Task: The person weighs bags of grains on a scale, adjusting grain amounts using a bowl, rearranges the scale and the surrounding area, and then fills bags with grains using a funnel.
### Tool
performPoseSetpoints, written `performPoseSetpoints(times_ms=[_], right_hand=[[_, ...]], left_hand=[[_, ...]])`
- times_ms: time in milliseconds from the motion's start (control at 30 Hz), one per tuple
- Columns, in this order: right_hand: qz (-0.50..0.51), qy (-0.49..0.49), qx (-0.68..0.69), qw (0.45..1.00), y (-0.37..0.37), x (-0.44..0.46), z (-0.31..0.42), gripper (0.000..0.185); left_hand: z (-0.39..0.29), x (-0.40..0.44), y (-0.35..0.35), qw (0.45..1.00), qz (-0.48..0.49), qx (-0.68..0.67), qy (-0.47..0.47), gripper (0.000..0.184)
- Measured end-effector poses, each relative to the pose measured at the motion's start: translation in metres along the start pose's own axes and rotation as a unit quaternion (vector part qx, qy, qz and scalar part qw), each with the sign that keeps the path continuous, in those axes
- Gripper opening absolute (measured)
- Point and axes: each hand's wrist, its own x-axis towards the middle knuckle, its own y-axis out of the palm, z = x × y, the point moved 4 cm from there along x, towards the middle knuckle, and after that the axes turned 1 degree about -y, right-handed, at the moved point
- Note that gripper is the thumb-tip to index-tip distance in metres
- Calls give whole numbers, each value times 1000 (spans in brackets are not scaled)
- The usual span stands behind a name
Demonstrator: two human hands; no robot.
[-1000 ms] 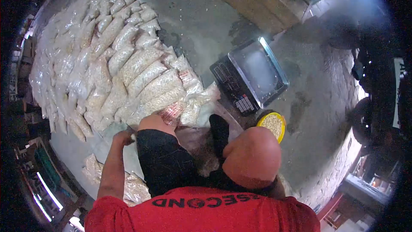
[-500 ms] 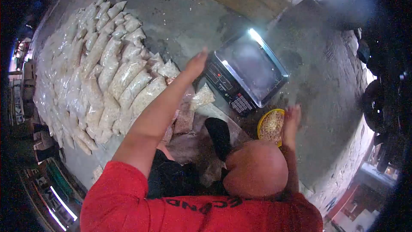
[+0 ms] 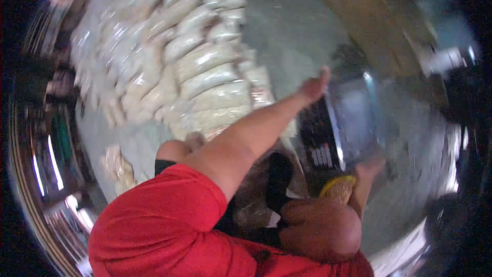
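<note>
My left hand (image 3: 315, 87) reaches over the near left edge of a black digital scale (image 3: 319, 141) with a shiny metal pan (image 3: 353, 113). A finger or thumb stands out from it; it looks open with nothing in it, though blurred. My right hand (image 3: 370, 168), also smeared, appears open, fingers stretched out, beside the scale's near right corner. Just left of that wrist is a yellow bowl (image 3: 328, 186) holding pale, grain-like pieces (image 3: 340, 193). My knee partly hides the bowl. Whether the right hand touches the rim I cannot tell.
Many clear plastic bags of pale contents (image 3: 210, 80) lie piled in rows on the grey floor (image 3: 277, 26) to the left. A separate bag (image 3: 120, 169) lies at lower left. A brown board or mat (image 3: 369, 26) is at the far right.
My view has swung left, so the bags, scale and bowl appear shifted right and turned. My left hand remains by the scale and my right hand by the bowl.
</note>
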Motion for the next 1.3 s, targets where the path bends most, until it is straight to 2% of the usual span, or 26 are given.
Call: performPoseSetpoints(times_ms=[67,167,233,267,300,400,433,467,533,567,633,700,767,833,900,967,1000,1033,1067,1100,1133,1167,1233,1267,1300], right_hand=[[14,5,-15,1000,12,-1,12,84],[53,8,-42,998,52,-2,38,85],[89,5,-62,994,89,-10,57,85],[109,2,-68,992,110,-12,64,86],[133,3,-79,988,136,-15,67,86],[225,9,-104,969,223,-22,78,87],[261,17,-113,959,258,-24,76,87],[300,27,-122,946,298,-30,78,88],[396,61,-136,906,377,-43,64,88],[448,86,-142,878,415,-54,52,89],[500,118,-160,843,486,-76,20,89],[433,106,-212,870,534,-86,-31,92],[600,245,-220,729,582,-116,-94,85],[623,312,-219,683,623,-160,-168,78],[592,301,-289,690,638,-183,-241,79],[622,370,-309,617,635,-197,-310,84],[616,404,-325,594,630,-208,-339,94],[608,436,-342,568,625,-219,-367,103],[559,416,-399,596,616,-224,-393,119],[560,426,-411,580,607,-214,-418,120],[561,435,-423,563,598,-202,-444,121],[536,459,-423,569,588,-194,-464,120],[501,484,-419,582,574,-209,-481,116],[460,483,-418,617,566,-228,-480,114],[458,500,-405,613,563,-229,-489,114]], left_hand=[[-58,-57,-40,993,35,22,-113,105],[-81,-102,-90,999,-13,29,-34,86],[-81,-128,-108,988,-49,134,56,75],[-77,-142,-123,988,-71,129,45,75],[-75,-166,-148,989,-106,96,44,69],[-78,-238,-217,981,-156,-81,-77,58],[-60,-254,-235,960,-278,-45,3,63],[-56,-272,-253,916,-393,-6,80,72],[-32,-318,-296,885,-453,11,112,60],[-31,-350,-319,874,-459,-90,134,72],[-36,-428,-353,826,-450,-281,190,100],[-37,-512,-358,759,-488,-380,202,117],[-18,-582,-351,695,-563,-413,171,120],[34,-631,-341,644,-608,-434,164,122],[81,-670,-322,615,-633,-436,173,122],[114,-697,-296,572,-670,-450,149,123],[127,-707,-284,566,-672,-452,155,123],[141,-714,-271,534,-676,-490,130,123],[156,-720,-259,502,-679,-526,105,123],[169,-724,-252,500,-679,-525,112,123],[187,-725,-243,474,-683,-547,104,124],[205,-725,-233,447,-684,-569,95,124],[239,-723,-220,433,-692,-570,92,125],[258,-723,-215,418,-702,-571,82,125],[268,-723,-214,418,-693,-580,92,126]])
